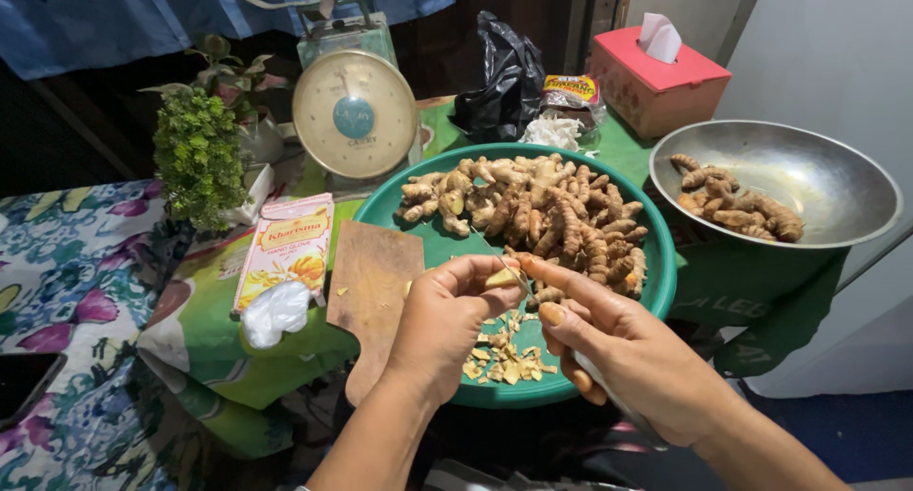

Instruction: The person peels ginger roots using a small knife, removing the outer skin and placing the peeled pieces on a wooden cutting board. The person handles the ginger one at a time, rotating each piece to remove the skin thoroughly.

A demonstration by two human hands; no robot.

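Pinching a small pale root piece (501,278) between thumb and fingers, the left hand (442,325) holds it over the near rim of the green basin (666,272). The right hand (623,353) is wrapped tight around a knife (509,268), its thin blade touching the piece. Below the piece, peelings (504,358) lie on the basin's floor; beyond it, a heap of turmeric roots (537,211) fills the basin's far half. Left of the basin leans a wooden cutting board (371,291), behind it stands a dial scale (354,115), and to its right a metal bowl (837,182) holds more roots.
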